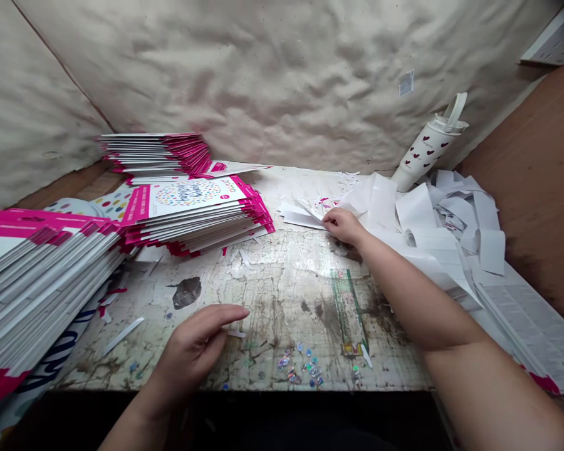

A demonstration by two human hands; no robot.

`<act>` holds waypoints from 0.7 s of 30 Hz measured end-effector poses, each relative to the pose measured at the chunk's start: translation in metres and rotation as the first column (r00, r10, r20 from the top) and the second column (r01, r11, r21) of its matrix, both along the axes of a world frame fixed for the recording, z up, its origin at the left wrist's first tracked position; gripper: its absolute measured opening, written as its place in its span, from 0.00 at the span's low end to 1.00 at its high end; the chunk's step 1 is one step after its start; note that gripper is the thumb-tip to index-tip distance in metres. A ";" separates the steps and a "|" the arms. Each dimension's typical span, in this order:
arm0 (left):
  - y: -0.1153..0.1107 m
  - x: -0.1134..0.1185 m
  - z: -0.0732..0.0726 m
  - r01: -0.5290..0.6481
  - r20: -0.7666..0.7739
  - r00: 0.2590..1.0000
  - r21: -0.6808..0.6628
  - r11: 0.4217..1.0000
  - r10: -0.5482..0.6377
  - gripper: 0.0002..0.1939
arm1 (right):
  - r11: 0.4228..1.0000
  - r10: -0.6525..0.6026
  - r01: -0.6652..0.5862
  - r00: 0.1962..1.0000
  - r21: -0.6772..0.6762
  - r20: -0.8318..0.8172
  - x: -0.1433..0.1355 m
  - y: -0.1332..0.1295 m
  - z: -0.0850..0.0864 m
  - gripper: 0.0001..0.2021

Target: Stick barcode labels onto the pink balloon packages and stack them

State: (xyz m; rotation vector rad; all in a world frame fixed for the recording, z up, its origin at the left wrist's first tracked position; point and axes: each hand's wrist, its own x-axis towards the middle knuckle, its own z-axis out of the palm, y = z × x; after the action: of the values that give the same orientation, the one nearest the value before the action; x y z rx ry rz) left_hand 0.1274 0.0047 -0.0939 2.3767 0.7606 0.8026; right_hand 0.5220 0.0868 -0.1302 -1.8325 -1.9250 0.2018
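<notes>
My left hand [195, 347] hovers over or rests on the near part of the worn table, fingers stretched out and thumb a little apart, with nothing seen in it. A small white paper scrap [235, 334] lies by its fingertips. Farther back, my right hand [344, 225] has its fingers closed at the edge of some flat white paper pieces [303, 216]. Its fingertips partly hide where they meet the paper. Loose white and pink scraps lie just behind that hand.
Pink-edged white packs are stacked at left [51, 282], centre left [202, 219] and back left [155, 153]. White paper strips [420, 210] heap up at right, near a tilted heart-patterned tumbler [425, 150]. Shiny sequins [305, 366] lie near the front edge.
</notes>
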 end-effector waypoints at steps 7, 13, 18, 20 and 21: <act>0.016 0.057 0.022 0.014 -0.075 0.997 0.455 0.891 0.023 0.21 | 0.977 0.089 -0.122 0.979 0.176 0.184 -0.056 -0.035 0.016 0.11; 0.030 0.053 -0.007 0.154 -0.355 0.930 0.615 0.774 0.098 0.11 | 0.772 0.562 -0.635 0.706 0.034 0.431 -0.126 -0.102 0.023 0.09; 0.021 0.015 -0.027 0.132 -0.434 0.895 0.487 0.863 0.108 0.09 | 0.801 0.565 -0.582 0.813 0.141 0.141 -0.152 -0.060 0.068 0.09; 0.013 0.009 -0.026 0.110 -0.454 0.886 0.416 0.903 0.101 0.10 | 0.775 0.580 -0.598 0.802 0.205 0.147 -0.173 -0.015 0.096 0.16; 0.009 0.007 -0.025 0.096 -0.462 0.881 0.378 0.921 0.098 0.11 | 0.764 0.594 -0.616 0.788 0.193 0.161 -0.185 0.008 0.109 0.25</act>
State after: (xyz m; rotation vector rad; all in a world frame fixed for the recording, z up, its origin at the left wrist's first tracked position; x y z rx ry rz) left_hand 0.1345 0.0133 -0.1187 2.9968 0.8491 0.3874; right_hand 0.3373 0.0950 -0.0210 -1.0260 -2.4381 0.0865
